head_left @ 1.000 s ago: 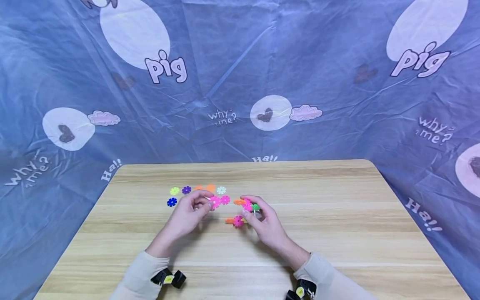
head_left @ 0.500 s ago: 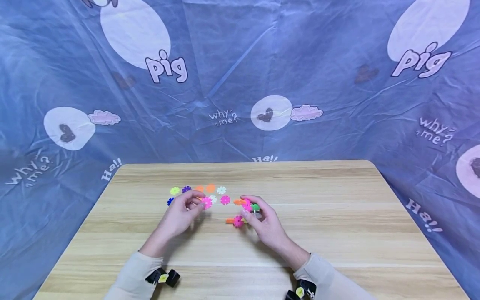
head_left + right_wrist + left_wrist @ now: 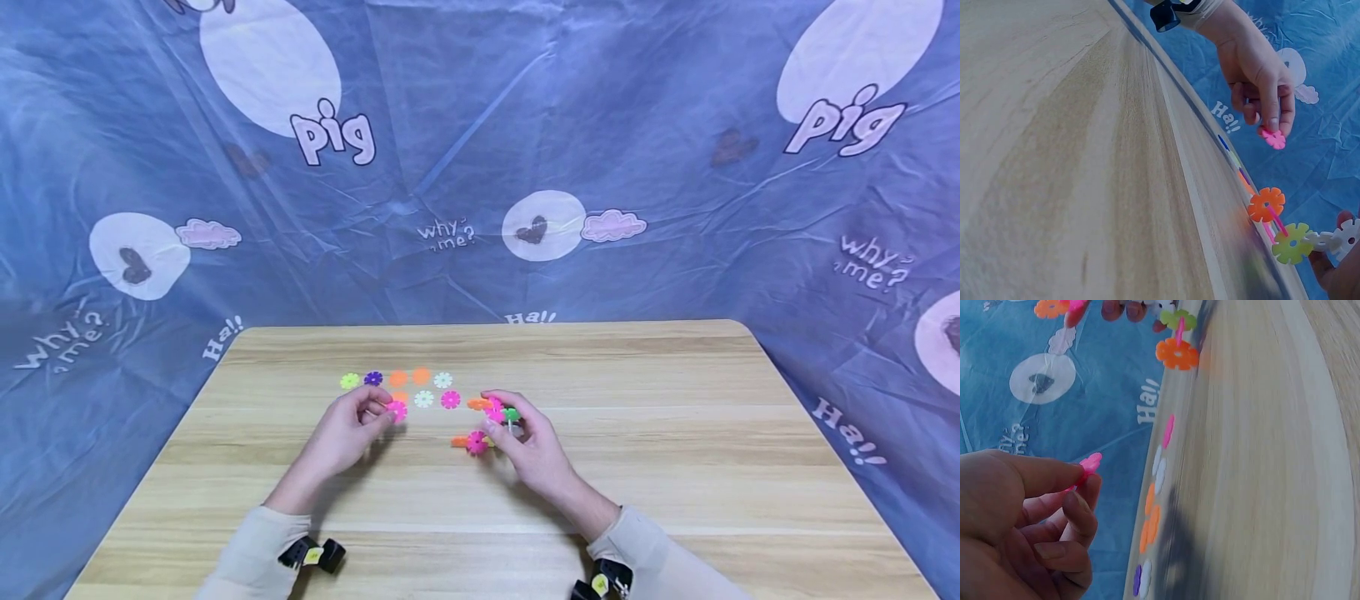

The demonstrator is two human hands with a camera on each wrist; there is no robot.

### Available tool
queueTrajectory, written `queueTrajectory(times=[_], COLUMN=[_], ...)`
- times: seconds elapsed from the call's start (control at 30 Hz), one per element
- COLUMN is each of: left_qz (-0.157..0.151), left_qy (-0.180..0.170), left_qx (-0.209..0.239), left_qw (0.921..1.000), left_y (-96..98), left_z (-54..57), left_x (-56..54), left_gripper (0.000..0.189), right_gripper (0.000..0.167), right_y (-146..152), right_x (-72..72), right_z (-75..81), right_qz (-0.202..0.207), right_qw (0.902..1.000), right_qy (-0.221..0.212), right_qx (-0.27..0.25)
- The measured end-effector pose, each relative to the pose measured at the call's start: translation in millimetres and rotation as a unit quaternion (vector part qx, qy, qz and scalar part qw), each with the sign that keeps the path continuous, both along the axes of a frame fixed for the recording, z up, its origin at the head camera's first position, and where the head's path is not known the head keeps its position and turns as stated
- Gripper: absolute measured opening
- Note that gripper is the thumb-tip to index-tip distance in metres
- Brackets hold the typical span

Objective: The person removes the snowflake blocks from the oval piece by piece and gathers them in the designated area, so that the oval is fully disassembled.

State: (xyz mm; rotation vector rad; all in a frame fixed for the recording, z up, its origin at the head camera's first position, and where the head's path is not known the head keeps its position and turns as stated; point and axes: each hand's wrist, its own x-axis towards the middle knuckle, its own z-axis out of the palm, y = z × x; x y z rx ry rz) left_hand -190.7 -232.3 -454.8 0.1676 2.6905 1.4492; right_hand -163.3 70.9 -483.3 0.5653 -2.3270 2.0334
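Note:
Between thumb and forefinger my left hand (image 3: pixel 341 433) pinches a pink snowflake disc (image 3: pixel 397 412), a flat toothed disc, close by the near row of discs. To the right of it, my right hand (image 3: pixel 536 446) holds a joined chain of snowflake discs (image 3: pixel 477 442), with orange, pink and green ones showing. In the right wrist view the chain's lower end shows an orange disc (image 3: pixel 1266 204), a yellow-green disc (image 3: pixel 1292 244) and white discs (image 3: pixel 1349 239). Fingers and palm hide part of the chain. The held disc and the chain are apart.
Loose discs lie flat in two rows on the wooden table (image 3: pixel 675 467): yellow (image 3: pixel 350 381), purple (image 3: pixel 373 378), orange (image 3: pixel 422 377), white (image 3: pixel 443 380) and pink (image 3: pixel 450 400) among them. A blue printed cloth (image 3: pixel 480 167) hangs behind the table and along its sides.
My left hand has moved left, away from the chain, carrying the pink disc. White and orange discs behind it have come into view. My right hand and the chain have stayed put.

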Motion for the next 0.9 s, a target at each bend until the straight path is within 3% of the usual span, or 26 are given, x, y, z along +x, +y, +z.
queueTrajectory(times=[0.37,0.9], left_qz=[0.005,0.017], left_qy=[-0.003,0.004], left_qx=[-0.002,-0.064], left_qw=[1.0000,0.9978], left_y=[-11.0,-25.8], left_z=[-3.7,-12.7], left_x=[-0.2,-7.7], left_gripper=[0.022,0.019], right_gripper=[0.043,0.044], right_y=[-1,-2], right_x=[-1.0,-2.5], right_z=[-0.4,-1.1], right_qz=[-0.003,-0.014], right_qw=[1.0000,0.9998], right_qy=[-0.005,-0.005], right_qx=[0.006,0.015])
